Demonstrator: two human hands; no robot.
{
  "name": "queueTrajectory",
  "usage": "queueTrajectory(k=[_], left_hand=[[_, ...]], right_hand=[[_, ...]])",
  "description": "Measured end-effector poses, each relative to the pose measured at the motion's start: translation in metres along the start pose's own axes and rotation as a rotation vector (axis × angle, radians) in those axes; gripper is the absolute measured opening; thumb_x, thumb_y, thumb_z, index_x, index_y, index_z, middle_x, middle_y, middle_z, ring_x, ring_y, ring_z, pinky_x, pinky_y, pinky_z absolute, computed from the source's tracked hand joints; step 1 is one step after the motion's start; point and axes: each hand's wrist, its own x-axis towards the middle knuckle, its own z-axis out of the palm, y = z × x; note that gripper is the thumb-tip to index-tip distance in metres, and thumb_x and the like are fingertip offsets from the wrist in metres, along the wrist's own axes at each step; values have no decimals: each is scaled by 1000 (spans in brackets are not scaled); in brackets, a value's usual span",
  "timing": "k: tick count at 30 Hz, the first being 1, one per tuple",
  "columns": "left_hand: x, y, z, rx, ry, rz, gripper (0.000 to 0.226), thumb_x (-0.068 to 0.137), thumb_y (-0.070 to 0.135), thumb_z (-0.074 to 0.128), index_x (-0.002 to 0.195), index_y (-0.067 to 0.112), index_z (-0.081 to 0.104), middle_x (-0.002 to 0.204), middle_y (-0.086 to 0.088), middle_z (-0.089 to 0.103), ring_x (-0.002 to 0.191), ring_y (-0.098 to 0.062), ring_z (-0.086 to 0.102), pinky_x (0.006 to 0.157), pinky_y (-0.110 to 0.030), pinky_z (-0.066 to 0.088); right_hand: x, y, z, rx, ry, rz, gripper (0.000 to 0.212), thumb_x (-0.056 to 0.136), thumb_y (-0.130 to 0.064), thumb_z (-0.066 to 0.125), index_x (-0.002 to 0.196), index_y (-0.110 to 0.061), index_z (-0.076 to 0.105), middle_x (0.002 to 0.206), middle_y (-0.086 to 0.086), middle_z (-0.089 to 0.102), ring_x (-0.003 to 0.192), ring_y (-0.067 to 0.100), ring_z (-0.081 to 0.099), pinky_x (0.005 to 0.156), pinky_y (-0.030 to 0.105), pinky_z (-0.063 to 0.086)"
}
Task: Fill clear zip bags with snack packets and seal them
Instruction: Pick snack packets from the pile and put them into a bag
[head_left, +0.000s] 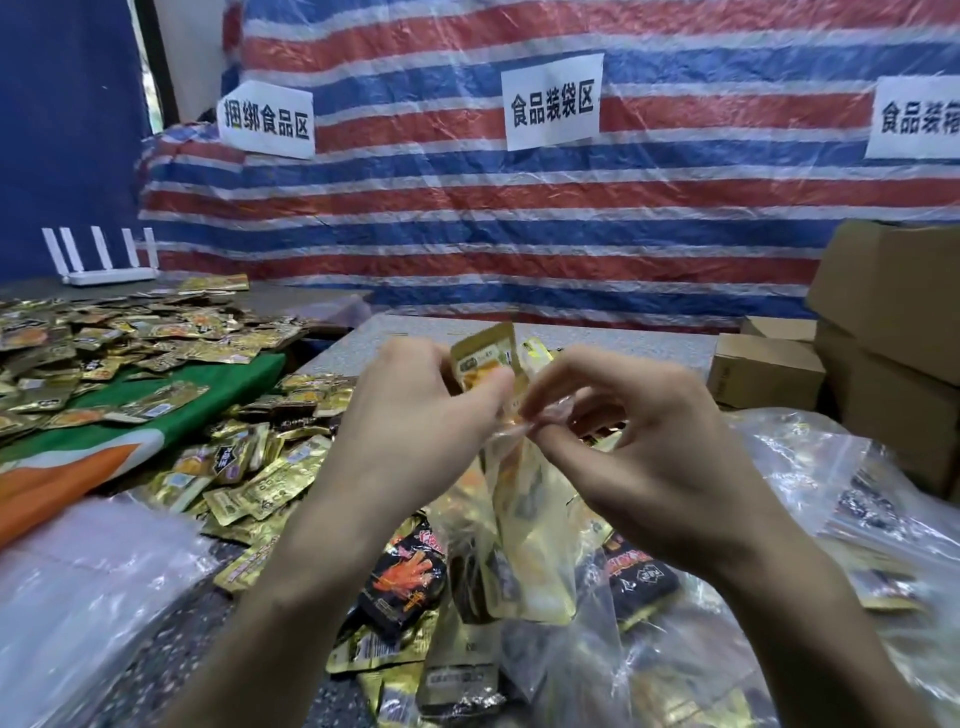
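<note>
A clear zip bag hangs in front of me over the table, with gold snack packets showing inside it. My left hand holds a yellow snack packet at the bag's mouth, thumb pressed on the packet's face. My right hand pinches the bag's upper rim between thumb and fingertips. Under the bag lie loose black packets and gold packets.
A big heap of gold packets covers a green and orange cloth at left. Filled clear bags are piled at right, empty clear bags at lower left. Cardboard boxes stand at right, a white router at far left.
</note>
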Motion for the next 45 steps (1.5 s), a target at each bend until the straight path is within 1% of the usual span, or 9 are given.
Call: queueTrajectory(k=[2, 5, 9, 16, 23, 28, 34, 40, 45], left_hand=[[-1, 4, -6, 55, -67, -47, 69, 90, 65, 47, 52, 7, 49, 42, 3, 38, 39, -15, 36, 48, -30, 30], [-2, 4, -30, 163, -233, -22, 90, 75, 91, 30, 70, 12, 72, 58, -4, 64, 55, -19, 60, 58, -32, 48], [-6, -3, -59, 299, -434, 196, 51, 66, 82, 52, 83, 38, 73, 92, 24, 71, 93, 11, 61, 87, -27, 47], [1, -18, -86, 242, -252, 238, 32, 62, 68, 58, 81, 46, 70, 107, 31, 56, 106, 6, 55, 97, -35, 46], [0, -24, -92, 151, -248, 324, 20, 69, 59, 63, 80, 44, 72, 76, 12, 68, 69, -7, 68, 63, -35, 56], [0, -29, -98, 15, -363, 442, 11, 77, 35, 79, 88, 32, 77, 78, 8, 71, 73, -10, 71, 67, -21, 57], [-6, -31, -114, -99, -215, 500, 34, 67, 14, 83, 99, 23, 76, 83, 1, 75, 73, -15, 74, 69, -20, 59], [-3, -29, -111, -161, -215, 347, 38, 58, 21, 85, 95, 18, 77, 82, -3, 76, 74, -16, 74, 68, -21, 59], [7, -37, -108, -137, -321, 136, 32, 51, 22, 85, 81, 13, 79, 77, -7, 76, 68, -20, 74, 59, -18, 56]], right_hand=[[0, 1, 0, 11, 21, 7, 19, 81, -2, 72, 82, -21, 71, 74, -11, 70, 71, 11, 68, 66, 36, 54], [0, 2, -1, 3, 63, 28, 18, 81, -4, 73, 81, -22, 71, 73, -13, 69, 71, 9, 68, 66, 30, 54], [0, 1, 0, -4, 99, 56, 15, 82, -7, 76, 83, -22, 72, 74, -15, 70, 72, 6, 68, 66, 27, 55], [-3, -10, -4, -129, 59, 24, 17, 81, -17, 78, 90, -30, 73, 77, -16, 66, 67, 9, 62, 60, 39, 52], [-5, -11, -11, -342, -162, 150, 24, 75, -50, 68, 95, -38, 65, 79, -22, 59, 65, -3, 48, 62, 32, 40], [-4, -13, -17, -310, -292, 191, 23, 68, -55, 64, 83, -38, 67, 92, -19, 56, 83, -2, 49, 75, 38, 45], [-8, -26, -23, -200, -216, 83, 21, 68, -53, 74, 80, -38, 65, 120, -26, 52, 119, -1, 51, 93, 41, 47], [-3, -15, -9, -228, -333, 239, 29, 62, -51, 73, 85, -39, 60, 113, -24, 52, 107, -1, 53, 90, 39, 48], [-2, -7, -6, -213, -316, 249, 31, 64, -35, 84, 77, -33, 56, 69, -10, 56, 67, 4, 52, 66, 42, 51]])
